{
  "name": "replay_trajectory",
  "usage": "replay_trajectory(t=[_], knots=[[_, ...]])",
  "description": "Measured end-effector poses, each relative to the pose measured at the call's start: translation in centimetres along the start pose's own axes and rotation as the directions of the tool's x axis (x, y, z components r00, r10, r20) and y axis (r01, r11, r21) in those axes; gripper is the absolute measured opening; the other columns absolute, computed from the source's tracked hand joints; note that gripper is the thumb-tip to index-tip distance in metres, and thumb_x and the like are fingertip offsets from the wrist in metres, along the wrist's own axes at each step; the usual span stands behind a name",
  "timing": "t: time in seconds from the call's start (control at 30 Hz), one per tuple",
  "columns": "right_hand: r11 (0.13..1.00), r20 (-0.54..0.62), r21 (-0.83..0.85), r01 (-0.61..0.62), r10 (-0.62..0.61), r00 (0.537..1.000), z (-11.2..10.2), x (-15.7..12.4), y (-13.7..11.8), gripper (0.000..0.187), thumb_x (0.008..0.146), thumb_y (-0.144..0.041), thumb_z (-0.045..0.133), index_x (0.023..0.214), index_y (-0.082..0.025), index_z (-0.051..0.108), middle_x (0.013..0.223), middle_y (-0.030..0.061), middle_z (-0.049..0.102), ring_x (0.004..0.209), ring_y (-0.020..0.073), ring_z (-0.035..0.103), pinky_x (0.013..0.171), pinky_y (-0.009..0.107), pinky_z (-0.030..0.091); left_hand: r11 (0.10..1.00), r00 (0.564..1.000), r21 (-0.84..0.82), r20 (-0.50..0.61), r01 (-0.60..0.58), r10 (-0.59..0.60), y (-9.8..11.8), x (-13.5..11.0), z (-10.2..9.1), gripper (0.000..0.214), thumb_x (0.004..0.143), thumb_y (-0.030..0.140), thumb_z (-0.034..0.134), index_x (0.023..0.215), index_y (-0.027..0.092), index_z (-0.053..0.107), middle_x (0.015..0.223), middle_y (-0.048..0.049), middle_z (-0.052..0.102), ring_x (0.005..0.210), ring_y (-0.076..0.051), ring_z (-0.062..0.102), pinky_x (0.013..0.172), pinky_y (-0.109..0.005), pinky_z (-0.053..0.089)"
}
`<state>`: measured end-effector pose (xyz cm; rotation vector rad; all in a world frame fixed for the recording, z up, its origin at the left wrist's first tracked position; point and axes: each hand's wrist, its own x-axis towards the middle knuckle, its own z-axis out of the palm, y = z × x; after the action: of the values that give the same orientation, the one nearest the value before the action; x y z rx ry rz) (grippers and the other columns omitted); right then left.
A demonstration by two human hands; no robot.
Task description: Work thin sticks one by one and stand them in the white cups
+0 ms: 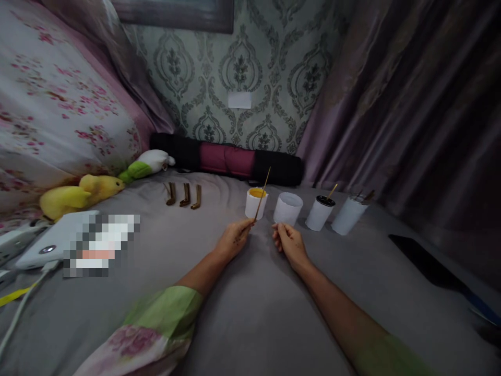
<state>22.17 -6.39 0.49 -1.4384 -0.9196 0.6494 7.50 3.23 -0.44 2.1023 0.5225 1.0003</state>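
My left hand [237, 237] pinches the lower end of a thin wooden stick [263, 193], which tilts up and to the right. The stick passes in front of a white cup holding something yellow [251, 204]. To the right, my right hand [288, 241] is closed, fingers curled, just in front of a second white cup [287, 210]; whatever may be in those fingers is hidden. Further right are a white cup with dark contents [319, 216] and a thin stick in it, and a taller white cup [347, 216] with several dark-tipped sticks.
Three small brown-gold L-shaped pieces [185, 195] stand left of the cups. A black and maroon roll [227, 158] lies along the wall. Yellow plush toys [64, 202], a white device [58, 240] with a cable, and a flat black object [425, 261] are on the grey sheet [250, 313].
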Motion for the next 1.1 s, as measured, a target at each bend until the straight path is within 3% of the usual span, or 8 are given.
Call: replay_trajectory(t=[0.2, 0.67, 1.1], knots=[[0.998, 0.006, 0.034, 0.047, -0.047, 0.999, -0.09, -0.01, 0.01, 0.037, 0.076, -0.048, 0.044, 0.087, -0.014, 0.054, 0.065, -0.0001, 0.051, 0.045, 0.0061, 0.043, 0.034, 0.016, 0.031, 0.985, 0.991, 0.123, 0.069, -0.124, 0.116, 0.22, -0.05, -0.21, 0.029, 0.083, 0.021, 0.036, 0.101, 0.019, 0.059, 0.090, -0.0067, 0.063, 0.084, -0.015, 0.056, 0.076, -0.024, 0.040], [0.996, 0.058, 0.053, 0.074, -0.077, 0.995, 0.05, -0.17, -0.36, 0.034, 0.073, -0.042, 0.048, 0.092, -0.015, 0.055, 0.071, 0.0011, 0.053, 0.051, 0.0078, 0.045, 0.040, 0.018, 0.036, 0.937, 0.966, 0.265, 0.181, -0.228, 0.184, 0.02, -0.13, -0.29, 0.037, 0.081, 0.012, 0.035, 0.111, 0.019, 0.055, 0.092, -0.0083, 0.060, 0.085, -0.015, 0.054, 0.077, -0.027, 0.040], [0.997, 0.082, 0.062, 0.042, -0.047, 0.996, 0.31, -0.35, -0.73, 0.035, 0.071, -0.037, 0.053, 0.098, -0.015, 0.055, 0.073, 0.0021, 0.056, 0.053, 0.0082, 0.048, 0.043, 0.019, 0.037, 0.878, 0.962, 0.422, 0.240, -0.226, 0.132, 0.36, -0.26, -0.18, 0.035, 0.080, 0.012, 0.036, 0.109, 0.020, 0.054, 0.091, -0.0078, 0.059, 0.085, -0.017, 0.052, 0.076, -0.029, 0.039]])
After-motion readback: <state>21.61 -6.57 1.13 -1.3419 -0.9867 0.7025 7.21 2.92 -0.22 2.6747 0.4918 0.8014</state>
